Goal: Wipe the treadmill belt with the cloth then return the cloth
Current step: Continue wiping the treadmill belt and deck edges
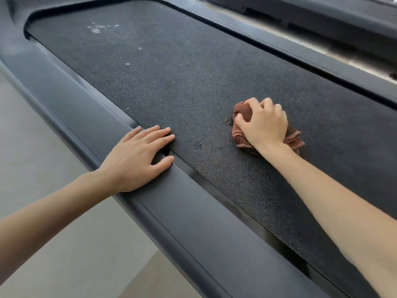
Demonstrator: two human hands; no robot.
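The black textured treadmill belt (182, 78) runs diagonally from upper left to lower right. A crumpled brown cloth (241, 114) lies on the belt right of the middle, and my right hand (263, 123) presses down on it with fingers curled into the fabric. My left hand (137, 157) rests flat with fingers spread, palm on the near side rail (90, 117) and fingertips reaching the belt's edge. Whitish dusty marks (96, 30) show on the belt's far left part. A small smudge (228, 121) sits just left of the cloth.
The far side rail (300, 52) borders the belt at the upper right, with a second dark machine (343, 16) beyond a pale floor strip. Light grey floor (53, 211) lies to the near left of the treadmill.
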